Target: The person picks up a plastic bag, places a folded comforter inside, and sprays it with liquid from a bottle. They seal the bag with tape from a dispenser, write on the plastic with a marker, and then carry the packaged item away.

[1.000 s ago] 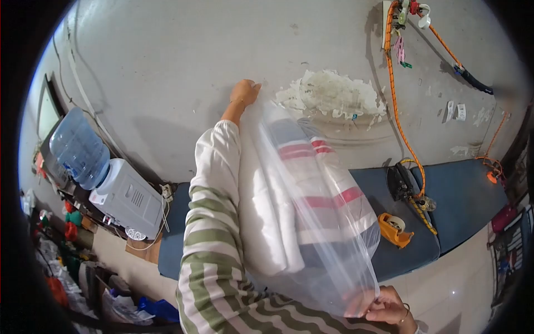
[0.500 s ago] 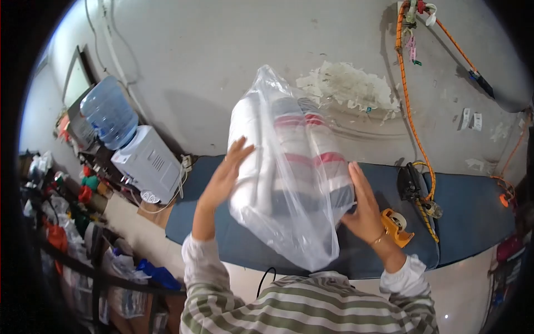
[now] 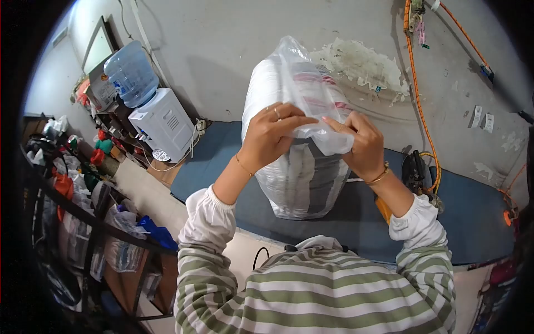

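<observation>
A clear plastic bag (image 3: 270, 78) stands upright on the dark blue padded table, wrapped around a stack of folded fabric (image 3: 303, 172). White, grey and red stripes show through the plastic. My left hand (image 3: 272, 133) pinches the bag's loose top edge from the left, its fingers bent over the plastic. From the right, my right hand (image 3: 361, 145) grips the same gathered edge, thumb pointing toward the left fingertips. Both hands are closed at the near upper side of the bundle.
The padded table (image 3: 217, 158) runs along the wall. Right of the bag are a yellow tape dispenser (image 3: 382, 210), partly behind my arm, and a black iron (image 3: 413, 170). An orange cord (image 3: 414, 83) hangs there. A water dispenser (image 3: 161, 125) stands at left, near cluttered shelves.
Both hands have moved from the bundle's sides to the bag's edge and closed on it. The bundle is now tilted more upright, its folded end facing me. My view has shifted slightly.
</observation>
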`<action>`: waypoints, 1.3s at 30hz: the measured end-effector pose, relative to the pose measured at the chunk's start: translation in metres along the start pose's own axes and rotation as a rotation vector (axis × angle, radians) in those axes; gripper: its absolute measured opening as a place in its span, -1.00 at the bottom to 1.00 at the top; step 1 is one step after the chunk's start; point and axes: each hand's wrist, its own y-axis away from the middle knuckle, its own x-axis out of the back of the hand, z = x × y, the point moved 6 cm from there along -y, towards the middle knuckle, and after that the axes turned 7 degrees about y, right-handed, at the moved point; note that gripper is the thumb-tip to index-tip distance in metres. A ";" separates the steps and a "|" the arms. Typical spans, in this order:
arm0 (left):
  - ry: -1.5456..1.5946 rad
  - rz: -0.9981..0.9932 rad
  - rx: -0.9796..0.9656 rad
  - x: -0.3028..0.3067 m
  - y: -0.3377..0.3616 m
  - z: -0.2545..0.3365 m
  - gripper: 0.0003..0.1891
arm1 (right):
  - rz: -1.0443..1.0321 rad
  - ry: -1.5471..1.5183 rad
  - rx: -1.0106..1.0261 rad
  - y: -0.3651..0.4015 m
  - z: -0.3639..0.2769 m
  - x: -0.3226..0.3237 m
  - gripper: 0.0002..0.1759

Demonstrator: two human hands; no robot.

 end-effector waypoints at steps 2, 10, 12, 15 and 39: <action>-0.014 0.024 -0.054 0.004 -0.013 0.014 -0.55 | -0.027 -0.039 -0.055 0.010 -0.014 -0.007 -0.52; -0.202 -0.195 -0.326 0.016 -0.016 0.034 -0.86 | -0.116 -0.298 0.171 -0.046 -0.021 0.029 -0.57; -0.263 -0.232 -0.367 0.017 -0.014 0.036 -0.88 | -0.315 -0.292 0.221 -0.056 -0.026 -0.001 -0.72; -0.045 -0.325 -0.248 0.020 -0.014 0.032 -0.87 | -0.389 -0.385 0.239 -0.060 -0.027 -0.019 -0.94; 0.118 -0.380 0.111 -0.008 -0.004 -0.025 -0.71 | -0.061 -0.245 0.295 -0.037 -0.038 -0.012 -0.81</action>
